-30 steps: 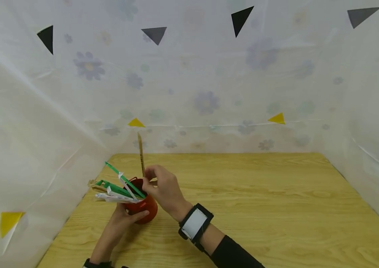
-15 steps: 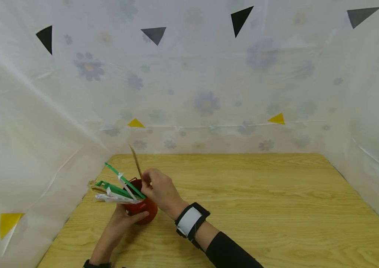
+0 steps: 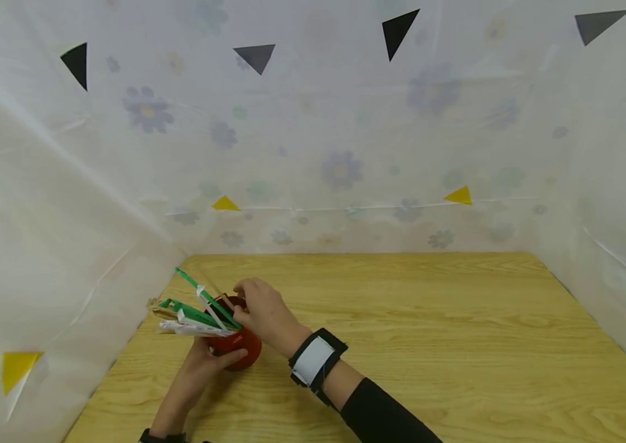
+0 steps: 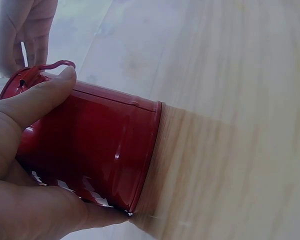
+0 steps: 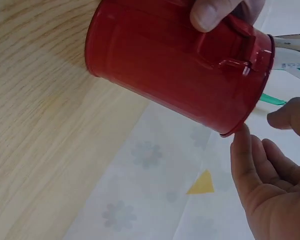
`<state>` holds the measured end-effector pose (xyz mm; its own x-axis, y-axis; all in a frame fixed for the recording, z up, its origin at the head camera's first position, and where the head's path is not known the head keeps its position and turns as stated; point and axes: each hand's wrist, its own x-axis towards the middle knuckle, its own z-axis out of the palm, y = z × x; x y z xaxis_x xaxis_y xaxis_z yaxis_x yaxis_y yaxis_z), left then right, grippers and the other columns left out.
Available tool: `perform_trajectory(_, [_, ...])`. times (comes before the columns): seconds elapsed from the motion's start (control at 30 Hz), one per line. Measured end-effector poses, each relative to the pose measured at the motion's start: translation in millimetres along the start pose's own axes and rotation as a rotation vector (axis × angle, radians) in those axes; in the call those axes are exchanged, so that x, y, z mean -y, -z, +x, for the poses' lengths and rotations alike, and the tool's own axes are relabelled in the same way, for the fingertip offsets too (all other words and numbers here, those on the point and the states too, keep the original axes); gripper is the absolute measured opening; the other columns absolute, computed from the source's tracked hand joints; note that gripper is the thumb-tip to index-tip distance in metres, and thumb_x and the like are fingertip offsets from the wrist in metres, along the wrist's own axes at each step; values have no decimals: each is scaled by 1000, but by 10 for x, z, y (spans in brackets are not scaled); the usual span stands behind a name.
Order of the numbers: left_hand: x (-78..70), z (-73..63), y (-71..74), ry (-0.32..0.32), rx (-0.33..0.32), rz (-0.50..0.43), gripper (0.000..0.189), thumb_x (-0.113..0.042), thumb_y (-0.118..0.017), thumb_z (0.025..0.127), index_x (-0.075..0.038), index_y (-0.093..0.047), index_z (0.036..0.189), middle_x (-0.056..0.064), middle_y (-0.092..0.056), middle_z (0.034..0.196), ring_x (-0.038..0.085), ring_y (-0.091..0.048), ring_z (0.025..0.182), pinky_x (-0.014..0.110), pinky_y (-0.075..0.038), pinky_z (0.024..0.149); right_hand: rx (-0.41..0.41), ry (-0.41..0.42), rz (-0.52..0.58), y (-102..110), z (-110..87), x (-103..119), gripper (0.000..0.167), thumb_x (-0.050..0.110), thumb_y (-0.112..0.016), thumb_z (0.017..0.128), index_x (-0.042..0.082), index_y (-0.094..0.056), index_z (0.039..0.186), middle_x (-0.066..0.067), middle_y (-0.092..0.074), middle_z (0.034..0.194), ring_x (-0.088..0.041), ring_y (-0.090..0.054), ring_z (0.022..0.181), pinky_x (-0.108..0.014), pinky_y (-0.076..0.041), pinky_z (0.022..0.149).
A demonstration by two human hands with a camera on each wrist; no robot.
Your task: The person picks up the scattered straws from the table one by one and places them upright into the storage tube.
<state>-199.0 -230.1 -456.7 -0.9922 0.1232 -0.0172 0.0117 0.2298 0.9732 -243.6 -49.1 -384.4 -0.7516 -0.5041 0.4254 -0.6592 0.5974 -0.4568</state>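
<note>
A red metal pail (image 3: 246, 351) with a small handle stands at the table's left, tilted slightly. My left hand (image 3: 198, 367) grips its side, the thumb pressed along the wall in the left wrist view. Several thin strips and sticks, among them a green one (image 3: 187, 278), a bundle of white ones (image 3: 182, 328) and tan ones (image 3: 155, 307), lean out leftward over the rim. At the opposite rim is my right hand (image 3: 269, 315), thumb and fingers apart, a fingertip at the rim in the right wrist view. A blurred tan stick (image 3: 214, 287) leans leftward from the pail's mouth.
The wood-grain table (image 3: 429, 344) stretches away to the right. White flower-printed sheeting (image 3: 340, 123) rises behind it and at both sides, with black, grey and yellow triangles stuck on.
The tan stick, earlier upright in the right hand's pinch, has tipped left and dropped lower into the pail, and the right fingers have let it go. The left hand has stayed put.
</note>
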Motion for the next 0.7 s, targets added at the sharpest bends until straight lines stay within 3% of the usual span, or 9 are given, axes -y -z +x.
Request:
perform_trajectory(0.1, [-9,-4,10,-4,-13,8,102,-16,-81,89,-23,-10,162,12,-27,162,35,-32,147,52,-33,113,7,6,-27,51,-9,-4,31,14,-67,98,3,-60,127,-9,-65,120,-17,-62,101,-18,-52,81])
perform_trajectory(0.3, [-22,31,18,-21,-15,2,99,-14,-81,88,-19,-14,161,13,-29,161,36,-31,147,54,-30,115,7,20,-7,179,-121,-72,31,12,-64,99,4,-59,129,-8,-63,124,-18,-61,105,-20,-52,84])
perform_trajectory(0.5, [1,51,5,-37,-21,-1,98,-11,-81,88,-17,-15,161,13,-31,160,35,-31,146,56,-29,115,34,-46,4,246,-434,-230,28,13,-61,101,7,-60,129,-6,-63,123,-20,-60,114,-28,-53,90])
perform_trajectory(0.7, [40,-6,49,-30,-45,26,103,-10,-82,86,-14,-13,161,14,-29,161,35,-29,147,56,-26,117,117,-153,8,386,-846,-439,29,15,-59,102,7,-60,130,-7,-63,126,-24,-58,120,-39,-52,95])
